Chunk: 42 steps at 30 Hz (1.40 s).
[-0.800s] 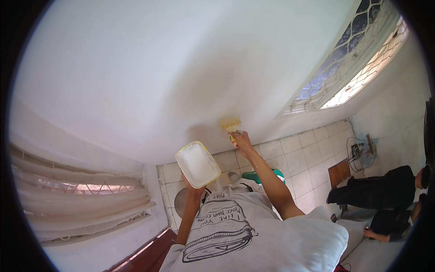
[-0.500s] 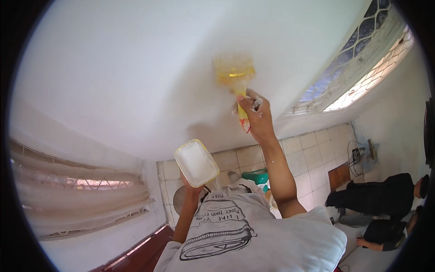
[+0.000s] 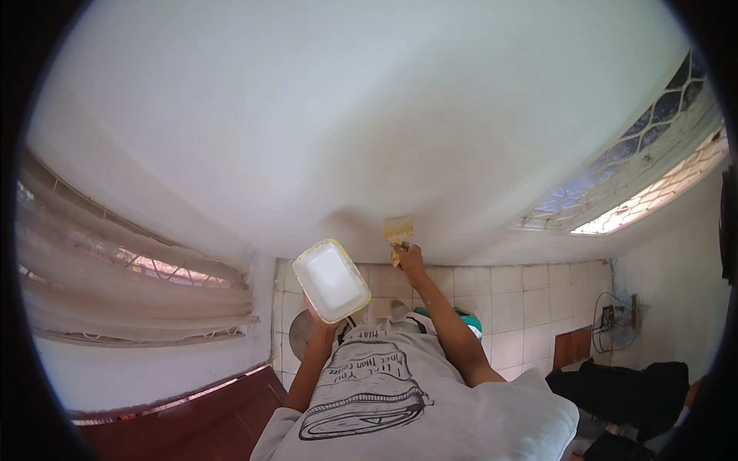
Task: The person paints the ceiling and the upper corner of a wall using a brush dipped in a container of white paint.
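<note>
Stands facing a broad white wall point(image 3: 231, 115) on the far side, hands apart, each holding something. Grips the handle of a wide yellow brush point(image 3: 398, 228) in the right hand point(image 3: 410, 261), with bristles toward the low part of the wall. Cannot tell whether touching the wall or just off it. Holds a shallow white tub point(image 3: 310, 283) with a yellow-edged rim in the left hand point(image 3: 323, 321), just left of and nearer than the brush, with most of the grip hidden underneath. Inside, what looks like white paint point(image 3: 336, 276), depth unclear.

Looks partway through brushing, as a judgement: white already across the wall from the left to the window point(image 3: 623, 146) on the right, but no clear edge between fresh coat and old. Cannot tell, therefore, how much is done. Probably not finished, with brush up at the wall and paint left in the tub. Possibly left to cover: the greyer low strip above the tiled floor point(image 3: 507, 307), though perhaps only in shadow.
</note>
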Tool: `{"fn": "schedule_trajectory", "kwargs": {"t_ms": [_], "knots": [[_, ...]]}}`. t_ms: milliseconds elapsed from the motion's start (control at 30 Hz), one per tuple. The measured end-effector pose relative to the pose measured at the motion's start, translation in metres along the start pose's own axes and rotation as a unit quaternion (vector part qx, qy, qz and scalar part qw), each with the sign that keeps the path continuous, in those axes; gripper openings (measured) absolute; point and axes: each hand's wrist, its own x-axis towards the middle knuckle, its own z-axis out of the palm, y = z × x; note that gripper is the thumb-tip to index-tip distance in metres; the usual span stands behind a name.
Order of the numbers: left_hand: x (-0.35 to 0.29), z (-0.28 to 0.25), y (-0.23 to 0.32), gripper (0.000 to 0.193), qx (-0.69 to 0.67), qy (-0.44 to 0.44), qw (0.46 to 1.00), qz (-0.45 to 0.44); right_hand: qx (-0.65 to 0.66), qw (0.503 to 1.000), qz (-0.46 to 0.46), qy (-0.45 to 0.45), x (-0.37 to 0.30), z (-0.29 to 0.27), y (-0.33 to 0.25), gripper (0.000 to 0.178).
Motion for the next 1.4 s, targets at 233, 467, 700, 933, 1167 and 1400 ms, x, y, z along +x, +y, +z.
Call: {"fn": "schedule_trajectory", "kwargs": {"t_ms": [233,467,700,933,1167,1400], "knots": [[-0.008,-0.003,0.007,0.073,0.188,0.026,0.978,0.082,0.087,0.971,-0.214,-0.062,-0.082,0.084,-0.193,0.025],[-0.065,-0.017,0.010,0.083,0.458,0.037,0.876,0.148,0.081,0.941,-0.309,-0.115,-0.088,0.123,-0.185,0.033],[-0.092,-0.026,0.011,0.094,0.538,0.041,0.820,0.192,0.062,0.992,-0.010,-0.112,0.000,0.112,-0.021,0.030],[-0.101,-0.025,0.015,0.094,0.531,0.076,0.820,0.197,0.067,0.974,-0.130,-0.173,-0.063,0.154,-0.181,0.023],[-0.103,-0.030,0.024,0.092,0.532,0.069,0.822,0.190,0.065,0.940,-0.255,-0.216,-0.094,0.179,-0.221,0.029],[-0.107,-0.038,0.023,0.090,0.520,0.058,0.832,0.186,0.074,0.981,0.022,-0.176,-0.026,0.151,-0.090,0.019]]}}
